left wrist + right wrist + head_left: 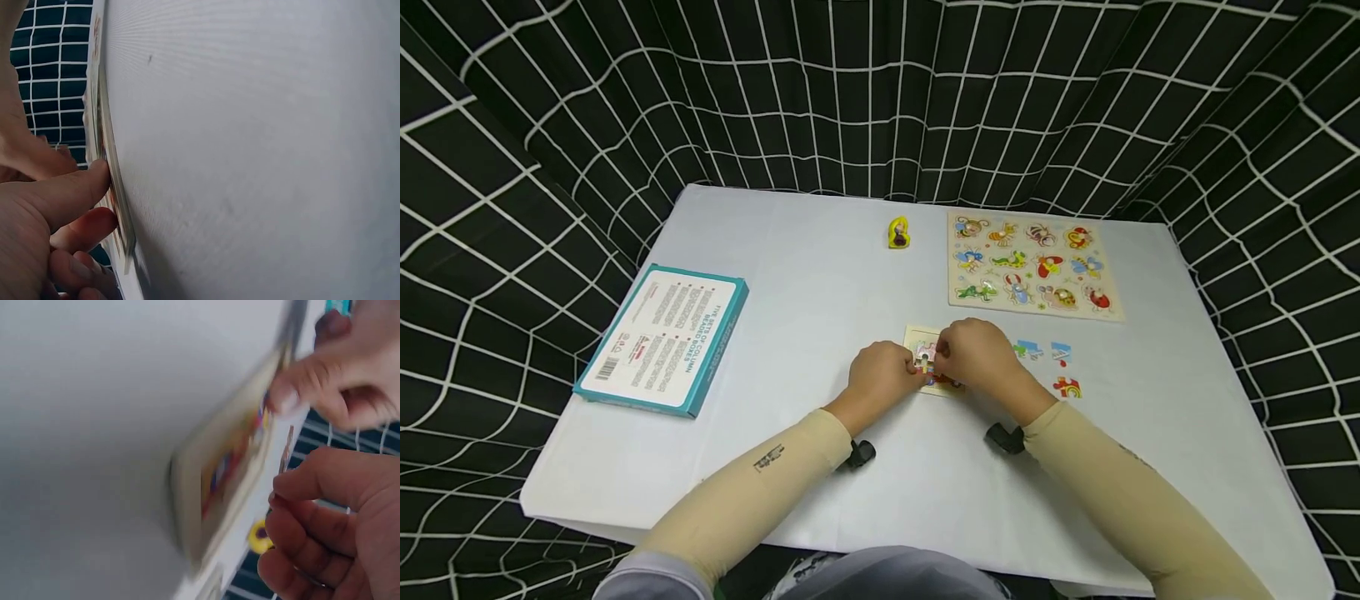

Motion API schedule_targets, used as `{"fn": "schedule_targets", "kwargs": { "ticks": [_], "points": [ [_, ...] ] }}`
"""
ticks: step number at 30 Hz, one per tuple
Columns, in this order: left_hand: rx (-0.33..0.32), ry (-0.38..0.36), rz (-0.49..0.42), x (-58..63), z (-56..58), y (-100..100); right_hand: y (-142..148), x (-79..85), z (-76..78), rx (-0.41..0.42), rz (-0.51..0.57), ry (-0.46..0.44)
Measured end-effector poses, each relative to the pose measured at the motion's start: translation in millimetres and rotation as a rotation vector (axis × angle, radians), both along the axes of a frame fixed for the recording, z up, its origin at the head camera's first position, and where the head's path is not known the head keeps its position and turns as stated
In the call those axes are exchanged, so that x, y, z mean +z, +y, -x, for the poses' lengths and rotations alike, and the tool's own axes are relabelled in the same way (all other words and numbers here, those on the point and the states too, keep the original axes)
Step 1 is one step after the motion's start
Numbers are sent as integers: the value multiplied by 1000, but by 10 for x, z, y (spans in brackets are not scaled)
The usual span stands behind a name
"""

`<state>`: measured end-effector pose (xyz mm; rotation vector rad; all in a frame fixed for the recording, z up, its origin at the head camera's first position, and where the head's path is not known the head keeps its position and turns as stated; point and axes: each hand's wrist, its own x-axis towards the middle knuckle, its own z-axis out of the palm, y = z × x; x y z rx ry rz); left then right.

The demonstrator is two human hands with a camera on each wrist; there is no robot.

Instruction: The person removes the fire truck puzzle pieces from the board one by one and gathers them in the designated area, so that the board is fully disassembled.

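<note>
A small wooden jigsaw board (914, 337) with a pale frame lies on the white table, a few colourful pieces inside it. At its left edge, my left hand (883, 372) holds the board, with thumb and index finger against the frame in the left wrist view. My right hand (981, 357) pinches a pinkish jigsaw piece (927, 351) between thumb and fingers, just above the board. The piece shows almost edge-on in the right wrist view. The hands hide much of the board. Loose jigsaw pieces (1067, 387) lie right of my right hand.
An insect peg puzzle (1033, 265) lies at the back right. A yellow figure (898, 232) is near the table's back edge. At the left lies a teal-and-white box (662, 340). Black curtains (865, 100) with a white grid surround the table.
</note>
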<state>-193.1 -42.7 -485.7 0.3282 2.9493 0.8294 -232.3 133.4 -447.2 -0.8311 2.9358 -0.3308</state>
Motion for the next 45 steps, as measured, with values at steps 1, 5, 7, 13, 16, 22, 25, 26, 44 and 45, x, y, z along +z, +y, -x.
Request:
{"fn": "schedule_targets", "kwargs": {
  "ticks": [1, 5, 7, 13, 16, 22, 25, 26, 44, 45],
  "points": [
    [-1, 0, 4, 2, 0, 3, 49, 21, -1, -27, 0, -20],
    [2, -35, 5, 13, -2, 6, 300, 34, -18, -108, -25, -94],
    [1, -59, 5, 16, -6, 1, 427, 6, -37, -121, -36, -121],
    [-3, -93, 16, 19, -7, -17, 730, -62, -118, -143, -28, -226],
    [1, -105, 21, 20, -4, -19, 830, -82, -148, -141, -15, -268],
    [-43, -107, 2, 10, 9, 1, 907, -114, -146, -129, 13, -270],
    [-93, -109, -15, 23, 20, 19, 882, -99, -136, -130, 24, -254],
    [-105, -109, -20, 28, 25, 24, 862, -91, -136, -127, 33, -246],
    [-178, -123, 10, 58, 42, 106, 414, -123, -305, 21, 67, -124],
    [-177, -127, 10, 58, 41, 110, 410, -122, -304, 14, 71, -127]
  ]
}}
